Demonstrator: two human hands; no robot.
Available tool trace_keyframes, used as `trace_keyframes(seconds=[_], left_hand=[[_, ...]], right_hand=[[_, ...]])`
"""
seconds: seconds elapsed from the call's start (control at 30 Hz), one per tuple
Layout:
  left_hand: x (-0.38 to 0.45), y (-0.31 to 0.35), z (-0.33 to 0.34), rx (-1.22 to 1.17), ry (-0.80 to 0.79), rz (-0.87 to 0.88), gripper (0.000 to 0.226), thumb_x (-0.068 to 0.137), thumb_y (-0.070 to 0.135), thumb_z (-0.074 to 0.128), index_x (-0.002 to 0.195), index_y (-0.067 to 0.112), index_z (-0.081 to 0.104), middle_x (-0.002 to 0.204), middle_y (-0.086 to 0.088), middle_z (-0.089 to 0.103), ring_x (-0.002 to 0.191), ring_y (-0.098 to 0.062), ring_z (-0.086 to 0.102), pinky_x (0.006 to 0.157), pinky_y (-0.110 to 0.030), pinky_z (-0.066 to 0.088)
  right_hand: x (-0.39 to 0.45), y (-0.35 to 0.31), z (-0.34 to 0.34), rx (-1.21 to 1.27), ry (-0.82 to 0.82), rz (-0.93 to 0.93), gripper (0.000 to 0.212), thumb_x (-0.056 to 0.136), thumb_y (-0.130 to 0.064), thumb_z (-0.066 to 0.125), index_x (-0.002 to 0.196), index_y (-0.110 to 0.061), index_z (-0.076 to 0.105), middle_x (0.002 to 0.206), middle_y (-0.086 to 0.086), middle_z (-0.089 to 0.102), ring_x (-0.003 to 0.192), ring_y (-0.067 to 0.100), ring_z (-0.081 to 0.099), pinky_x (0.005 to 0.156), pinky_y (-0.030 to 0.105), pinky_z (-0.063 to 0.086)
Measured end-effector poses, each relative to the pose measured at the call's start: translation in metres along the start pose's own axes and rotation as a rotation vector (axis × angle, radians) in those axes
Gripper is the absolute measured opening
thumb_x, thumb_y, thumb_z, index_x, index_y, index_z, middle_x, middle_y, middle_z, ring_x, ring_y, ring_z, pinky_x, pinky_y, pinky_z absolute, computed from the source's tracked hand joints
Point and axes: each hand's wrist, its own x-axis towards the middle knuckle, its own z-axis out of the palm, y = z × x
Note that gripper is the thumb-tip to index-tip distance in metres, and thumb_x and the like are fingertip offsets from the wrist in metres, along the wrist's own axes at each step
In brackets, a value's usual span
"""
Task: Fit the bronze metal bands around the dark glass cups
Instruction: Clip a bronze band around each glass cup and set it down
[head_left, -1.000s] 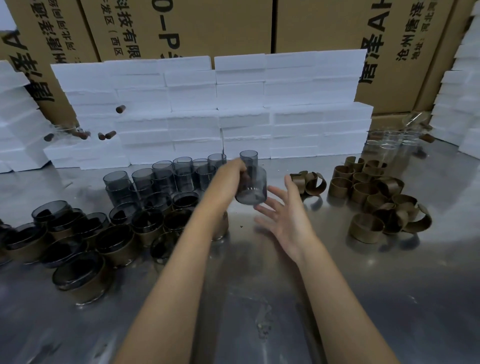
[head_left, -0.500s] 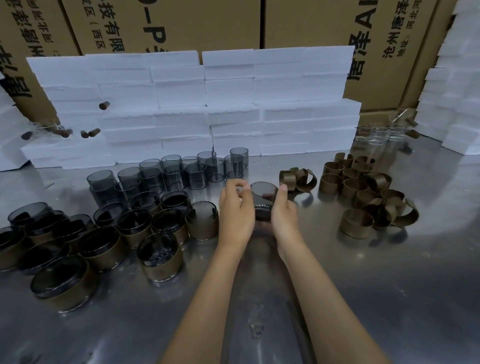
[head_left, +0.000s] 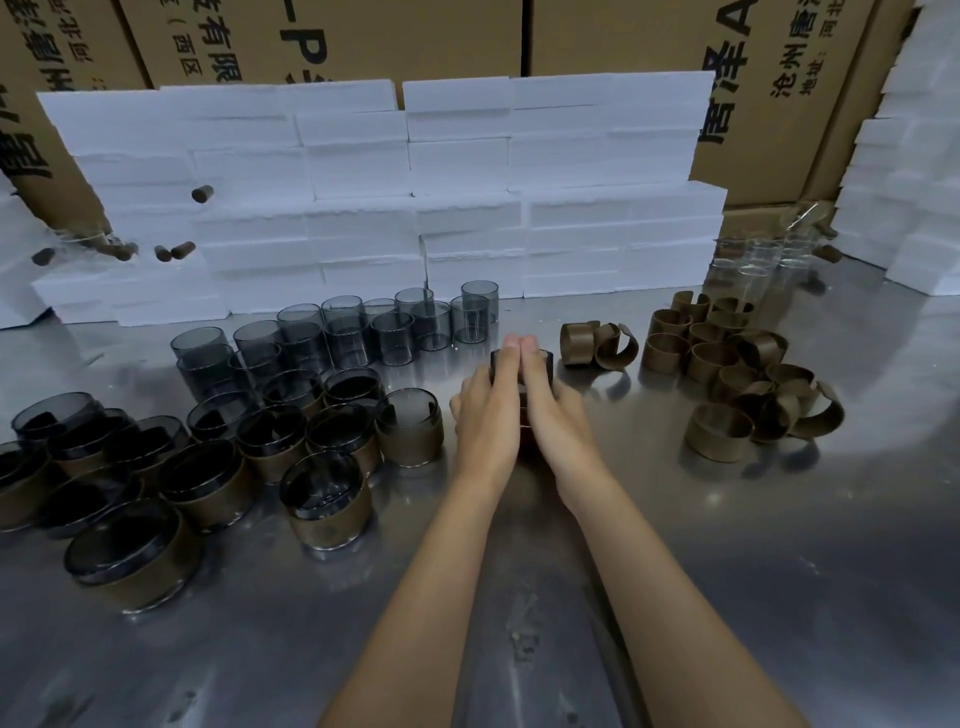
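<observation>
A dark glass cup (head_left: 522, 358) stands on the desk (head_left: 727, 545) at mid-scene, almost wholly covered by the two hands; only its far rim shows, past the fingertips. The left hand (head_left: 485, 410) and the right hand (head_left: 553, 410) lie side by side over it, palms down, fingers straight and pressed together, their tips touching above the cup's far edge. Whether a band sits under the hands cannot be told.

Just left of the hands stands a banded cup (head_left: 410, 426), a bronze band wrapped round its lower wall. Further left and nearer, a crowd of finished cups (head_left: 208, 467) with bands spreads toward the left edge, packed close, many touching; one of them (head_left: 327, 501) stands apart at the near side. Beyond those, toward the far side, a cluster of bare dark cups (head_left: 363, 332) stands upright, some set on top of others.

Right of the hands, a small group of loose bronze bands (head_left: 597, 343) lies near the cup, one curled open. Well to the right is a larger heap of bands (head_left: 737, 379), some closed rings standing on edge, others sprung open and tangled together. Far right, clear glass cups (head_left: 763, 260) stand near the foam.

A wall of white foam blocks (head_left: 415, 197) runs along the far side of the desk, with a few brown corks (head_left: 202, 193) stuck in its left part. Behind it stand cardboard boxes (head_left: 623, 36) printed with black characters.
</observation>
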Motion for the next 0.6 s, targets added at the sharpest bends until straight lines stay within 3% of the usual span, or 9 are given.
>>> trace_keyframes(seconds=[0.1, 0.23, 0.33, 0.4, 0.47, 0.6], left_hand=[[0.0015, -0.0019, -0.0017, 0.015, 0.016, 0.012, 0.055, 0.091, 0.077, 0.041, 0.113, 0.031, 0.063, 0.123, 0.002, 0.065, 0.128, -0.021, 0.055, 0.111, -0.05, 0.044], [0.0053, -0.006, -0.0016, 0.006, 0.013, 0.018, 0.045, 0.097, 0.071, 0.041, 0.111, 0.03, 0.053, 0.121, 0.001, 0.064, 0.113, -0.018, 0.062, 0.102, -0.043, 0.05], [0.0084, -0.0055, -0.0033, -0.011, 0.074, 0.02, 0.037, 0.097, 0.069, 0.041, 0.101, 0.033, 0.048, 0.11, 0.005, 0.062, 0.097, -0.01, 0.059, 0.082, -0.032, 0.045], [0.0096, -0.0061, -0.0031, 0.007, 0.14, 0.05, 0.038, 0.1, 0.063, 0.042, 0.101, 0.026, 0.05, 0.104, 0.005, 0.062, 0.091, -0.011, 0.058, 0.08, -0.032, 0.04], [0.01, -0.0076, -0.0034, 0.033, 0.199, 0.078, 0.036, 0.103, 0.058, 0.041, 0.101, 0.023, 0.051, 0.105, 0.003, 0.063, 0.093, -0.013, 0.058, 0.081, -0.032, 0.038], [0.008, -0.0054, -0.0057, -0.025, 0.193, 0.044, 0.044, 0.105, 0.058, 0.034, 0.112, 0.024, 0.062, 0.115, 0.013, 0.064, 0.109, -0.011, 0.058, 0.087, -0.029, 0.04]], right_hand=[[0.0015, 0.0012, 0.0029, -0.105, 0.061, -0.033, 0.064, 0.097, -0.074, 0.036, 0.105, -0.025, 0.076, 0.095, -0.006, 0.078, 0.089, 0.0, 0.071, 0.071, 0.018, 0.05], [0.0044, 0.003, 0.0002, -0.097, 0.11, -0.046, 0.06, 0.104, -0.064, 0.03, 0.086, -0.028, 0.075, 0.073, -0.016, 0.075, 0.072, -0.008, 0.069, 0.058, 0.01, 0.049], [0.0081, 0.0034, -0.0016, -0.121, 0.174, -0.046, 0.057, 0.108, -0.054, 0.033, 0.083, -0.02, 0.073, 0.084, -0.002, 0.077, 0.09, 0.013, 0.072, 0.081, 0.029, 0.055], [0.0085, 0.0039, -0.0011, -0.107, 0.212, -0.059, 0.052, 0.11, -0.044, 0.036, 0.095, -0.013, 0.075, 0.098, 0.009, 0.077, 0.098, 0.023, 0.072, 0.085, 0.032, 0.056], [0.0061, 0.003, -0.0018, -0.066, 0.204, -0.065, 0.047, 0.111, -0.038, 0.038, 0.109, -0.009, 0.076, 0.105, 0.01, 0.077, 0.102, 0.023, 0.072, 0.079, 0.023, 0.056], [0.002, -0.0032, -0.0018, 0.008, 0.116, -0.06, 0.039, 0.101, -0.049, 0.057, 0.112, -0.014, 0.072, 0.107, 0.01, 0.076, 0.104, 0.025, 0.072, 0.09, 0.042, 0.061]])
